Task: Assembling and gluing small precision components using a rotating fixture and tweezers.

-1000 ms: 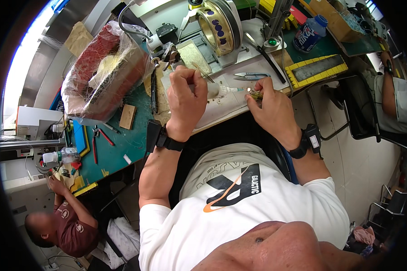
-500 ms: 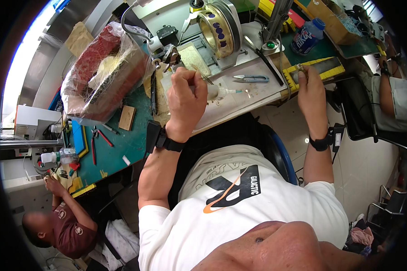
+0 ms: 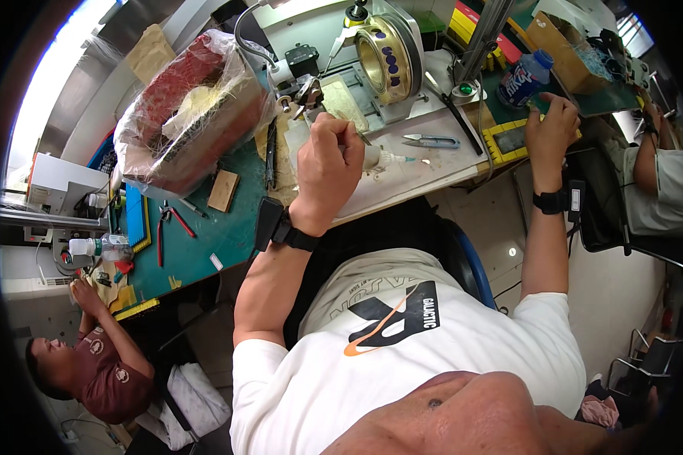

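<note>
My left hand (image 3: 328, 167) is closed in a fist above the front of the white work board (image 3: 425, 167). What its fingers grip is hidden. Beside it lies a squeeze bottle (image 3: 379, 158) with a teal tip, partly covered by the hand. Farther right on the board are blue-handled thread snips (image 3: 431, 142). At the right, my right hand (image 3: 552, 136) reaches over a yellow-edged tray (image 3: 508, 141), fingers apart, nothing visible in them. A blue-capped drink bottle (image 3: 525, 78) stands just beyond it.
A machine with a gold ring drum (image 3: 379, 61) stands at the back. At left are a plastic-lined box (image 3: 186, 121), a wooden block (image 3: 223, 190) and red-handled pliers (image 3: 180, 221). One co-worker (image 3: 102, 364) sits at far left, another (image 3: 653, 182) at far right.
My right hand has moved right onto the tray, its fingers spreading from a pinch. My left hand remains closed over the board. The view has shifted slightly.
</note>
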Demonstrator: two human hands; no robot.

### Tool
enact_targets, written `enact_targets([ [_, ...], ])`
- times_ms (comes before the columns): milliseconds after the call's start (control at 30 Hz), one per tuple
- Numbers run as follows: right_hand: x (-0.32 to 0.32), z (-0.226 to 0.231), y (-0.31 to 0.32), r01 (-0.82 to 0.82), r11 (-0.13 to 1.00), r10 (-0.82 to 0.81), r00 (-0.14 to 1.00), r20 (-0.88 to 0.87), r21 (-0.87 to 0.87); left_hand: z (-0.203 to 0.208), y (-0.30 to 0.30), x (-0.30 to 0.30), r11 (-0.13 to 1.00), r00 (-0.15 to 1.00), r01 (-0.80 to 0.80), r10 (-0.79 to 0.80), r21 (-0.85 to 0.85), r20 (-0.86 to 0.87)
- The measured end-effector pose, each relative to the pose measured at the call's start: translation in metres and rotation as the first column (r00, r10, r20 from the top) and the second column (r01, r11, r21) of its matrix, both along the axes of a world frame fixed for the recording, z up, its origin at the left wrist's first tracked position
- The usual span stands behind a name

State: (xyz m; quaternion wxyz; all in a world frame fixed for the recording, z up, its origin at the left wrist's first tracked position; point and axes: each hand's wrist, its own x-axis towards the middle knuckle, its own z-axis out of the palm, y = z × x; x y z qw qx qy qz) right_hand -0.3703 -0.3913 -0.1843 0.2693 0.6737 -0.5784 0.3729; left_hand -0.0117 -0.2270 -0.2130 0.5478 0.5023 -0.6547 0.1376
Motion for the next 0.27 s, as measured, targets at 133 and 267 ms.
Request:
enact_targets([
  [133, 0.042, 0.009, 0.048, -0.475, 0.879, 0.467, 0.835, 0.291, -0.046, -0.002, 0.001, -0.001, 1.0, 1.0, 0.003, -0.002, 0.027, -0.018],
  [267, 0.082, 0.016, 0.092, -0.779, 0.627, 0.632, 0.526, 0.569, 0.024, 0.0, 0.0, -0.001, 1.0, 1.0, -0.008, 0.008, 0.017, -0.002],
])
